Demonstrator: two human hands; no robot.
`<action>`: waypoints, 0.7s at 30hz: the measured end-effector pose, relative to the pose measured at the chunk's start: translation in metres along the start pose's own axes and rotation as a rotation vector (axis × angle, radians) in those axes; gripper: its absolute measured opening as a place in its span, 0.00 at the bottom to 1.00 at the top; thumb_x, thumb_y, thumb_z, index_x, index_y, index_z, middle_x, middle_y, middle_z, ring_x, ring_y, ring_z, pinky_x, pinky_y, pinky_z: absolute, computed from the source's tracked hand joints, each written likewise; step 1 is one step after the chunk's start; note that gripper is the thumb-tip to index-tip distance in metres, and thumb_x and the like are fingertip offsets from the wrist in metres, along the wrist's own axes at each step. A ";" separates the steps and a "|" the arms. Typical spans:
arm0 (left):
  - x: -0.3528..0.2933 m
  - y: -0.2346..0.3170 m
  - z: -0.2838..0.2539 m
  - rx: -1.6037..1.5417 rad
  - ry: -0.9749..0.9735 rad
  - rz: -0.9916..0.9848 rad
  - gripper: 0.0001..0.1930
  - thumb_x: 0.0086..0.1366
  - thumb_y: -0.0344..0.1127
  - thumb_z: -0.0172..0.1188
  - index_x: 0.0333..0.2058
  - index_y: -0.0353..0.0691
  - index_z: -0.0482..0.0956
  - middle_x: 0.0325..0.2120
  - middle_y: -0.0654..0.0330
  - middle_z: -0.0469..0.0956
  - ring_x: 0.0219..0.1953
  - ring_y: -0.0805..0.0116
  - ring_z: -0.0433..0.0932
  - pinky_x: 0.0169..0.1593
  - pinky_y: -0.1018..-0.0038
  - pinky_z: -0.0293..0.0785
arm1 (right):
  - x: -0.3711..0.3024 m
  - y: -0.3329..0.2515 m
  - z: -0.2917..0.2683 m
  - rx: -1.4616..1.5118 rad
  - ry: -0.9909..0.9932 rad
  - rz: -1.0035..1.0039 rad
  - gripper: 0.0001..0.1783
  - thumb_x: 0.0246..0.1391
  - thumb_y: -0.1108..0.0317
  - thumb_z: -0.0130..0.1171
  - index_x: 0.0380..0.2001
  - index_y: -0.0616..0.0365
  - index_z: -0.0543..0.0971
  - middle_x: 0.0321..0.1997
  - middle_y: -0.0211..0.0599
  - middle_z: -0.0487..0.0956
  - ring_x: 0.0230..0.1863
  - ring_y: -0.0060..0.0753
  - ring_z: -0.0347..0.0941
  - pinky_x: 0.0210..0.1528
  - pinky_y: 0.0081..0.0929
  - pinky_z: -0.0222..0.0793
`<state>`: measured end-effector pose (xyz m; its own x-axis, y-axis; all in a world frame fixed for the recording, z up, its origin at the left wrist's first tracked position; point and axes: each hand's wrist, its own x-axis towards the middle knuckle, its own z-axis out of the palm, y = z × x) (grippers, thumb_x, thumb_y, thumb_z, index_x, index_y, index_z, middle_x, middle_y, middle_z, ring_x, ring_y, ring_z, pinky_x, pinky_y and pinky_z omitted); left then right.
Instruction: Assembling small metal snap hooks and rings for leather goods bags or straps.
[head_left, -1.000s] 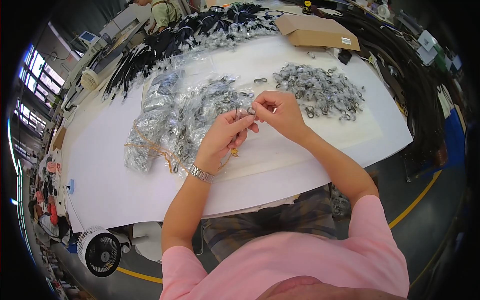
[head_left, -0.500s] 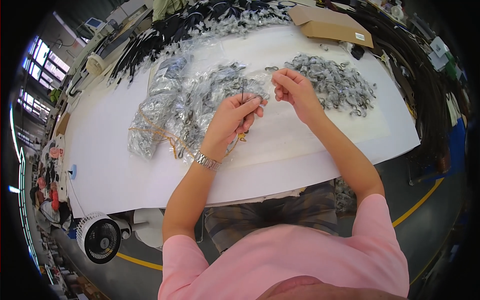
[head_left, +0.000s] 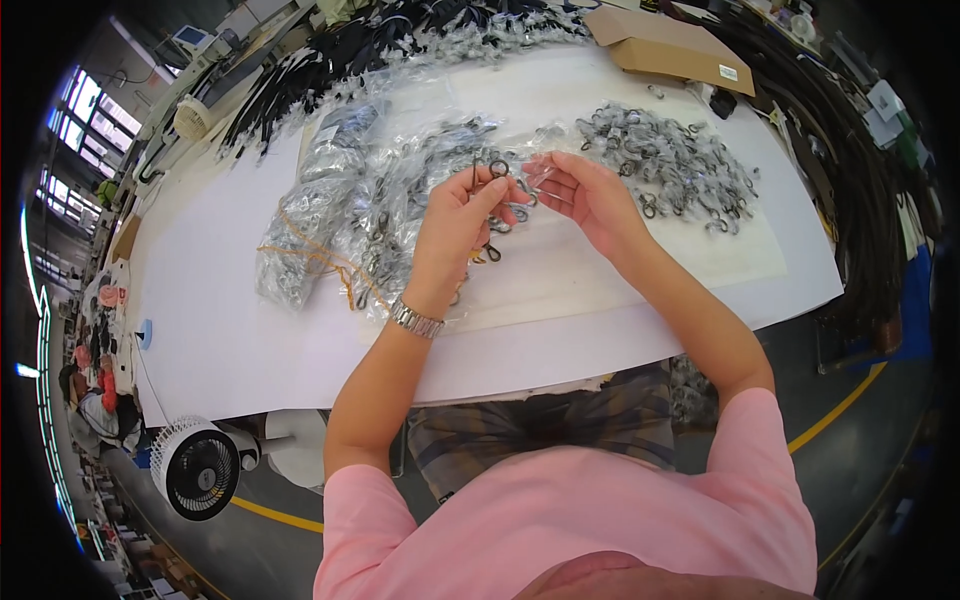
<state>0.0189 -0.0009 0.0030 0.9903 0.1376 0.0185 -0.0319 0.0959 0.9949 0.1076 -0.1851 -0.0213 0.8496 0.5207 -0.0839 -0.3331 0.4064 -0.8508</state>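
Observation:
My left hand (head_left: 468,208) is closed on a small dark metal ring piece (head_left: 499,168), its loop standing above the fingertips. A thin dark point sticks up beside it, and a dark loop with a bit of yellow shows under the palm; I cannot tell what tool or part these belong to. Just to the right, my right hand (head_left: 590,198) pinches a crumpled clear plastic wrapper (head_left: 540,170) close to the left fingertips. Beyond it lies a heap of dark ring pieces in clear wrappings (head_left: 665,165). Left of my hands, more such pieces fill a large clear plastic bag (head_left: 385,215).
Bundles of black straps (head_left: 275,105) with plastic-wrapped ends lie along the far side of the white table (head_left: 240,350). An open cardboard box (head_left: 670,55) stands at the far right. Yellow cord (head_left: 310,258) trails over the bag. A fan (head_left: 200,475) stands at the near left corner.
My right hand has moved slightly left and down, and a clear wrapper now shows in its fingers. In my left hand, the ring piece now stands up above the fingertips.

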 end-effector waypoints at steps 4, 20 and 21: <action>0.000 -0.002 -0.006 0.118 0.023 0.004 0.11 0.73 0.37 0.61 0.43 0.35 0.83 0.25 0.71 0.75 0.20 0.86 0.65 0.21 0.86 0.54 | 0.000 -0.002 -0.003 -0.009 -0.043 -0.008 0.17 0.71 0.58 0.53 0.50 0.59 0.82 0.50 0.35 0.86 0.48 0.24 0.81 0.54 0.25 0.75; -0.006 0.005 0.008 0.128 0.113 0.130 0.13 0.72 0.31 0.59 0.51 0.34 0.79 0.33 0.60 0.87 0.17 0.88 0.63 0.19 0.87 0.57 | -0.004 0.002 0.006 -0.109 0.006 -0.085 0.20 0.69 0.55 0.57 0.49 0.62 0.83 0.45 0.36 0.86 0.46 0.27 0.84 0.52 0.24 0.77; -0.007 0.005 0.008 0.137 0.121 0.126 0.14 0.71 0.29 0.59 0.53 0.34 0.77 0.32 0.60 0.87 0.17 0.88 0.64 0.20 0.86 0.59 | -0.003 0.003 0.006 -0.107 0.007 -0.082 0.20 0.69 0.55 0.57 0.49 0.62 0.83 0.45 0.36 0.86 0.46 0.27 0.84 0.52 0.24 0.77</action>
<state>0.0134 -0.0095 0.0091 0.9558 0.2585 0.1398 -0.1276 -0.0633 0.9898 0.1017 -0.1806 -0.0205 0.8754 0.4832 -0.0148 -0.2169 0.3652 -0.9053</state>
